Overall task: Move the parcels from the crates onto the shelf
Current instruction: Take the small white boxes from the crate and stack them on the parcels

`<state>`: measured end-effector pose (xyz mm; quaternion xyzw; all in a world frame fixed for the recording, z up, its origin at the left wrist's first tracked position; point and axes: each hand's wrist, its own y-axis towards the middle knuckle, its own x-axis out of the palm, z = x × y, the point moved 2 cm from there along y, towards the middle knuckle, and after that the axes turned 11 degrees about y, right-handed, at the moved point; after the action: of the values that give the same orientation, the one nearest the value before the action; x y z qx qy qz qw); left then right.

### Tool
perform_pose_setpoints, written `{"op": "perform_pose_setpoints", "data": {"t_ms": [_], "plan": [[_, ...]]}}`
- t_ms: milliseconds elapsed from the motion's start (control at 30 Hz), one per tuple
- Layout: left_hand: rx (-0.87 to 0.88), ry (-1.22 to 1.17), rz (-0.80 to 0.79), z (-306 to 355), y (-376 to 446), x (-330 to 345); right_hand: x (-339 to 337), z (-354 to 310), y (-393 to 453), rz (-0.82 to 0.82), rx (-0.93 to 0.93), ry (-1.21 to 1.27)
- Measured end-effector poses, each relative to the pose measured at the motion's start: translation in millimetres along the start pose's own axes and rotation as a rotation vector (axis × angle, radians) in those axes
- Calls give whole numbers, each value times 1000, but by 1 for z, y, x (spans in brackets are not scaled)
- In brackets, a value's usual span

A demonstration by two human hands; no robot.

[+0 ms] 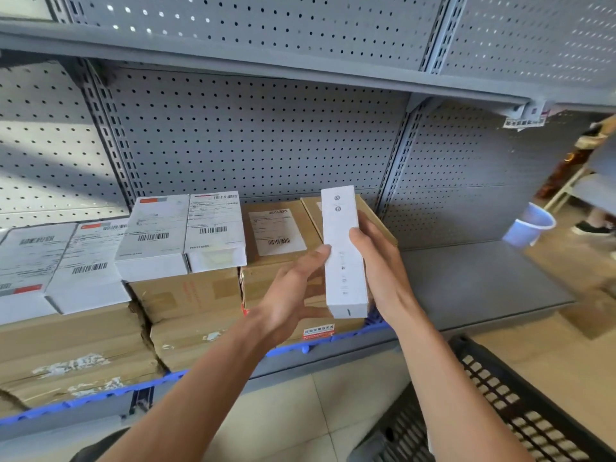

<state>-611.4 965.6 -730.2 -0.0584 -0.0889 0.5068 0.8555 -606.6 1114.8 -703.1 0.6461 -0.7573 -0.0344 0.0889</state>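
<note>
From my head camera I see my right hand (376, 261) holding a long narrow white box (343, 255), with my thumb on its front face and the other fingers curled behind its right edge. My left hand (293, 295) is open, the fingers almost straight, and only the fingertips (321, 251) touch the left edge of this box to steady it. The box is in the air, upright and a little tilted, in front of the brown carton (276, 261) and above the grey shelf (483, 281). On the left, white labelled parcels (183, 228) already lie on top of brown cartons, so this part of the shelf is full, while the part on the right is bare. At the lower right I see the black crate (520, 405); I cannot tell if more parcels are inside. I judge that I am now placing this 1 parcel. To do it well, I should keep the right hand firm, because the box is tall and thin and could tip over if it stands alone. It is better to lay it flat on the brown carton or lean it close beside it, and to let go only when it rests fully. A blue cup (530, 228) stands at the far right end, so I should not push anything that way.
</note>
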Motion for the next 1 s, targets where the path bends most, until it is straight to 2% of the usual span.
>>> {"op": "perform_pose_setpoints", "data": {"t_ms": [200,400,667,833,1000], "plan": [[99,71,183,-9,14,7,-17,9,-5,50,-32,-149],[112,125,255,-21,25,12,-23,13,-6,51,2,-149],[196,173,378,-16,26,0,-29,15,1,153,-13,101],[94,167,280,-13,20,-3,-24,24,3,187,34,287],[165,110,266,-6,17,-11,-26,26,5,155,45,243]]}}
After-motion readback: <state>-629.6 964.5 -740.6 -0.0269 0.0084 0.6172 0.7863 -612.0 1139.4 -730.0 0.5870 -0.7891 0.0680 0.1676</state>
